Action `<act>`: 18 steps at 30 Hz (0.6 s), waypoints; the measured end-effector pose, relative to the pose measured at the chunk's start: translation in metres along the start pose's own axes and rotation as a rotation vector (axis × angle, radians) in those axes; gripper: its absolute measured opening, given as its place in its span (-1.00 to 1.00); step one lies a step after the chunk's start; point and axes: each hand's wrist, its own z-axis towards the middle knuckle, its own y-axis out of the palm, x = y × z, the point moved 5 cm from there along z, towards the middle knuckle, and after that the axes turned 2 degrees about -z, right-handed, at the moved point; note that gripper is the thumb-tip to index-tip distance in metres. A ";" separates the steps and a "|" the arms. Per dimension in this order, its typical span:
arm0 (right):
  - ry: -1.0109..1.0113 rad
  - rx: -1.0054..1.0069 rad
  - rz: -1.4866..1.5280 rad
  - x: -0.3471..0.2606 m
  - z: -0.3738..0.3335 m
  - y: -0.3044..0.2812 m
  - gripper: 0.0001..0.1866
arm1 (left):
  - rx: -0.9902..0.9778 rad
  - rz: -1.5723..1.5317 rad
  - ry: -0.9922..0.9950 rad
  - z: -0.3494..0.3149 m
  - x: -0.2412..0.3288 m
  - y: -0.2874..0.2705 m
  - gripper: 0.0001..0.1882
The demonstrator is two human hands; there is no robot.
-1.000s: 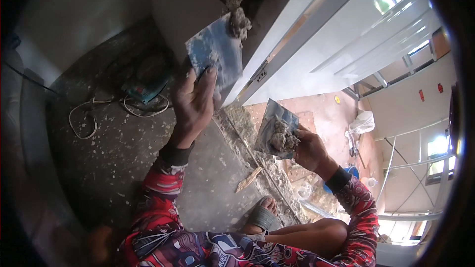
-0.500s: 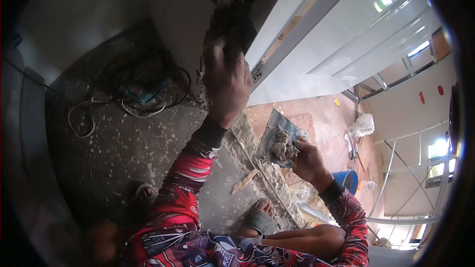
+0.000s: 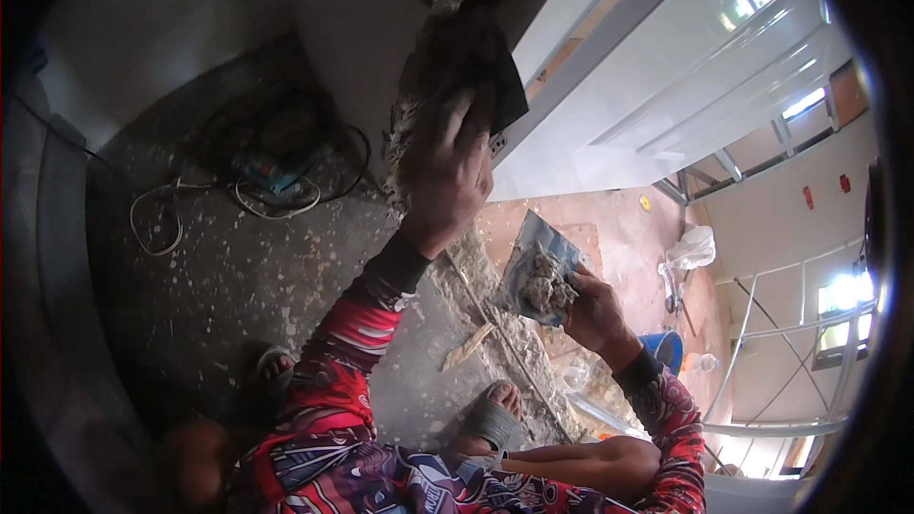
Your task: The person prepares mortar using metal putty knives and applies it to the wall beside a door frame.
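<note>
My left hand (image 3: 446, 164) is closed on a dark flat scraper (image 3: 511, 90), pressing it to the rough mortar (image 3: 411, 119) along the wall's edge beside the door frame (image 3: 609, 24). How the fingers wrap the scraper's near side is partly lost in shadow. Lower and to the right, my right hand (image 3: 598, 309) grips a thin grey flat board (image 3: 522, 265) by its right edge, thumb on top. A lump of wet grey mortar (image 3: 547, 290) lies on that board.
A white panelled door (image 3: 685, 76) stands at upper right. On the speckled floor at left lies a teal power tool (image 3: 271, 171) with its cord. A wood scrap (image 3: 468, 346) lies on the broken strip of floor (image 3: 514, 362). Further right are a blue bucket (image 3: 664, 350) and a white bag (image 3: 692, 247).
My left hand has shifted slightly right along the wall edge, and the dark scraper now shows more beyond its fingers. My right hand and the mortar-laden board have stayed nearly still.
</note>
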 end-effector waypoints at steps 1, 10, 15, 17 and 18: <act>0.007 -0.017 0.000 0.001 0.001 0.000 -0.61 | 0.031 -0.008 0.031 -0.004 -0.006 -0.003 -0.56; 0.004 0.000 -0.027 0.003 -0.002 0.019 -0.61 | 0.165 -0.044 0.020 -0.031 -0.029 -0.034 -0.38; -0.004 -0.051 -0.030 0.003 -0.003 0.010 -0.62 | 0.146 0.066 0.016 0.006 -0.004 -0.036 -0.41; -0.008 -0.030 -0.049 0.004 -0.004 0.011 -0.63 | 0.122 0.130 0.043 0.016 0.004 -0.029 -0.43; -0.015 -0.015 -0.055 0.003 -0.006 0.016 -0.63 | 0.106 0.153 0.037 0.022 0.004 -0.026 -0.47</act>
